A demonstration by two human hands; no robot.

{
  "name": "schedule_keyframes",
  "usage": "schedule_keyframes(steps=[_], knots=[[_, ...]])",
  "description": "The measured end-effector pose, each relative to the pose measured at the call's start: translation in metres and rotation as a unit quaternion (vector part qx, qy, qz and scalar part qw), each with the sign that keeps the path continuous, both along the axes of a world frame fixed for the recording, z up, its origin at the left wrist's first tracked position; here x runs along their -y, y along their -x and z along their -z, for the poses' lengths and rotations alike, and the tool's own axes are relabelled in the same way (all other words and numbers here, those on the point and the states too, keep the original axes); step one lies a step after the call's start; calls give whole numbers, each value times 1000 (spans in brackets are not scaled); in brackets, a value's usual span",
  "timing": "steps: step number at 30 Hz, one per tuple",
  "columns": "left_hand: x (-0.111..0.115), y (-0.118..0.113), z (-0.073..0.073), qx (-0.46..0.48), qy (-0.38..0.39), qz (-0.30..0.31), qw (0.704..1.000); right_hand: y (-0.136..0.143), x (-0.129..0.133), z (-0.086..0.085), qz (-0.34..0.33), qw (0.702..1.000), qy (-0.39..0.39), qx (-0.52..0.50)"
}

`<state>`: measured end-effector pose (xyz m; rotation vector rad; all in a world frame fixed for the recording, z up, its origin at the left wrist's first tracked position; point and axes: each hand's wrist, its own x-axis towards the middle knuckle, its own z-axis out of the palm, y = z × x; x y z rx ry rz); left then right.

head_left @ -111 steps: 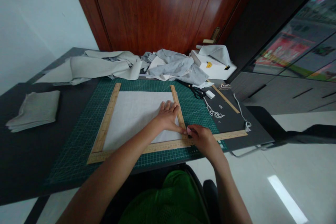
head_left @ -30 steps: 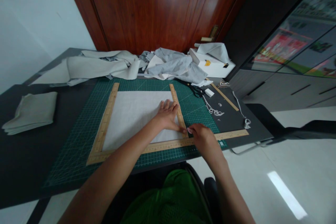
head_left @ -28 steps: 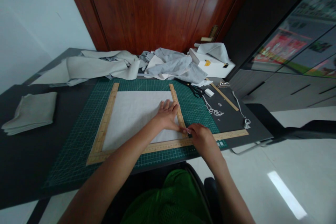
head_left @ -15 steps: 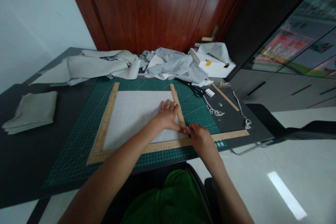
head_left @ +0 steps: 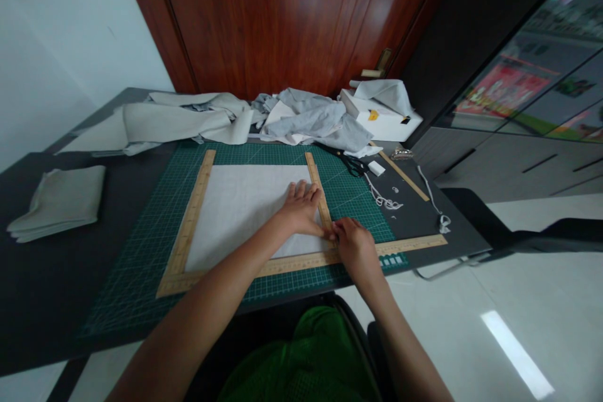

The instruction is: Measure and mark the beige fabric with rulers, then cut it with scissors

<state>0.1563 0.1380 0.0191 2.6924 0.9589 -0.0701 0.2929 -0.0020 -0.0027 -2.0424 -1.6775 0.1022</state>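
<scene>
A white fabric rectangle point(head_left: 245, 207) lies on a green cutting mat point(head_left: 141, 251), framed by three wooden rulers: left ruler point(head_left: 191, 220), right ruler point(head_left: 316, 185), bottom ruler point(head_left: 409, 243). My left hand point(head_left: 301, 207) lies flat, fingers spread, pressing the fabric and the right ruler. My right hand point(head_left: 353, 245) is bunched at the lower end of the right ruler, fingertips touching it just beside my left thumb. Whether it pinches something small is hidden.
Black scissors point(head_left: 353, 165), a small white block point(head_left: 377, 168), a white cord point(head_left: 384, 201) and a fourth ruler point(head_left: 405, 177) lie right of the mat. Crumpled grey fabric point(head_left: 311, 116), beige cloth point(head_left: 174, 119) and a white box point(head_left: 381, 119) line the back. Folded cloth point(head_left: 59, 201) sits left.
My right hand has slid a little left and up along the right ruler, closing on my left thumb. My left hand has stayed pressed in place.
</scene>
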Motion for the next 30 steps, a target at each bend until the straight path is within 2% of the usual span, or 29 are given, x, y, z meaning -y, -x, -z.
schedule_keyframes(steps=[6,18,24,30], knots=[[0,-1,1,-12,-1,0,1000,-1,-5,2,3,1000,1,5],[-2,-1,2,-18,2,2,1000,-14,11,-13,-42,997,60,-20],[-1,-1,1,-10,9,-1,1000,-7,17,-29,-29,993,105,35],[-2,-2,2,-1,15,-2,1000,-4,22,-33,-34,986,120,112]])
